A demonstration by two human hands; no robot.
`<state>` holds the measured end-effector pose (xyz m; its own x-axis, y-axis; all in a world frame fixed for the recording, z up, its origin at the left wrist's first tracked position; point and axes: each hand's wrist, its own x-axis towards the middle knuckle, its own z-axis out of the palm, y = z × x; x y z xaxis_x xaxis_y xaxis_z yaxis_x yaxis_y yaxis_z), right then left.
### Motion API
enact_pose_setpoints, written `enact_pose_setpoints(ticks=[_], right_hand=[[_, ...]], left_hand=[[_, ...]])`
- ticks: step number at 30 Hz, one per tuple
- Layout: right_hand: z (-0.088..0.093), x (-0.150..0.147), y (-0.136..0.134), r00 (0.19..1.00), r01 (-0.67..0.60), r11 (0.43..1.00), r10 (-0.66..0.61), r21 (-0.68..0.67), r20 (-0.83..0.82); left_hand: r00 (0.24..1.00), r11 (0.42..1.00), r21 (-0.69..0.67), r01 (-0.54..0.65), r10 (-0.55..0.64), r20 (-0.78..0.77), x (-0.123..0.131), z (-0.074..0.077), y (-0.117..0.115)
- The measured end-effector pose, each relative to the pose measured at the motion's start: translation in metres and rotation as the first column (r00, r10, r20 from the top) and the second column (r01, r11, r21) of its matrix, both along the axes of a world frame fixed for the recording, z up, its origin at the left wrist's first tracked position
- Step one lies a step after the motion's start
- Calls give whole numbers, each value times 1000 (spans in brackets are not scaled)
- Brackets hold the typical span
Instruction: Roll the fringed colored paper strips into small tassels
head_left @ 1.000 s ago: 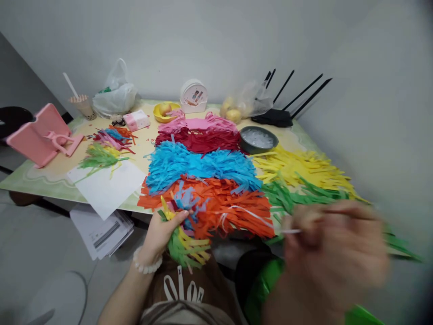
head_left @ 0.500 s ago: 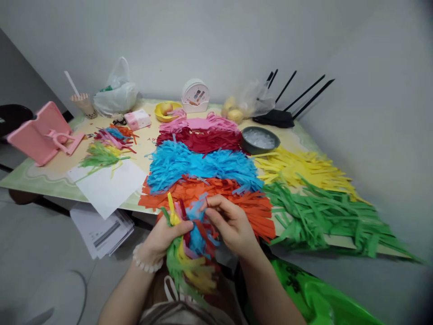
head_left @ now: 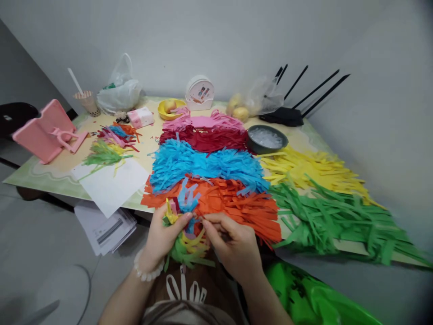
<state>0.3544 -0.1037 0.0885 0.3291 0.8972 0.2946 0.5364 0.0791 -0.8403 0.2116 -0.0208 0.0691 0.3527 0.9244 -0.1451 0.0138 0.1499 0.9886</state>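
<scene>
My left hand (head_left: 162,237), with a white bead bracelet at the wrist, is closed around a bundle of paper tassels (head_left: 189,253) in green, yellow, pink, red and blue. Blue strips (head_left: 186,195) stick up above its thumb. Right beside that thumb, the fingertips of my right hand (head_left: 235,246) are pinched together; what lies between them is too small to make out. Both hands are above my lap at the table's front edge. Just beyond them lie fringed stacks of orange paper (head_left: 237,203), blue paper (head_left: 206,162), dark red paper (head_left: 206,139) and pink paper (head_left: 203,122).
Yellow fringe (head_left: 318,171) and green fringe (head_left: 338,216) spread over the right side. A grey bowl (head_left: 255,145) sits behind them, near a black router (head_left: 284,116). At left are finished-looking tassels (head_left: 104,152), white paper (head_left: 111,185) and a pink stand (head_left: 43,131). A green bag (head_left: 304,293) hangs below.
My right hand has come lower, from the blue strips' tops to beside my left thumb. The blue strips now point upward, and the tassel ends hang more bunched. The view has shifted slightly.
</scene>
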Motion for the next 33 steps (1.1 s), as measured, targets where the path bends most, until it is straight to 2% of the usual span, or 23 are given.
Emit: enact_pose_setpoints(ticks=[5,12,16,24,27,30,31,33], right_hand=[[-4,1,2,998,-20,1000,19,-16,-64],[-3,3,6,981,-69,994,52,-86,-189],[-1,3,5,976,-82,991,58,-109,-210],[0,2,11,946,-108,989,71,-101,-317],[-5,4,14,873,-139,986,78,-93,-482],[-9,10,16,791,-249,961,132,-118,-598],[-10,12,16,798,-267,953,137,-141,-587],[-11,15,17,865,-227,957,114,-179,-489]], left_hand=[[994,990,142,-23,38,-102,2,4,0],[979,949,317,10,55,-195,3,5,0],[977,956,291,-41,99,-187,2,4,1],[977,958,285,36,27,-214,2,7,-4],[969,938,338,80,5,-246,3,10,-5],[966,915,381,135,-36,-255,4,8,-4],[964,912,381,155,-55,-261,5,7,-4],[958,914,363,181,-80,-275,7,4,-4]])
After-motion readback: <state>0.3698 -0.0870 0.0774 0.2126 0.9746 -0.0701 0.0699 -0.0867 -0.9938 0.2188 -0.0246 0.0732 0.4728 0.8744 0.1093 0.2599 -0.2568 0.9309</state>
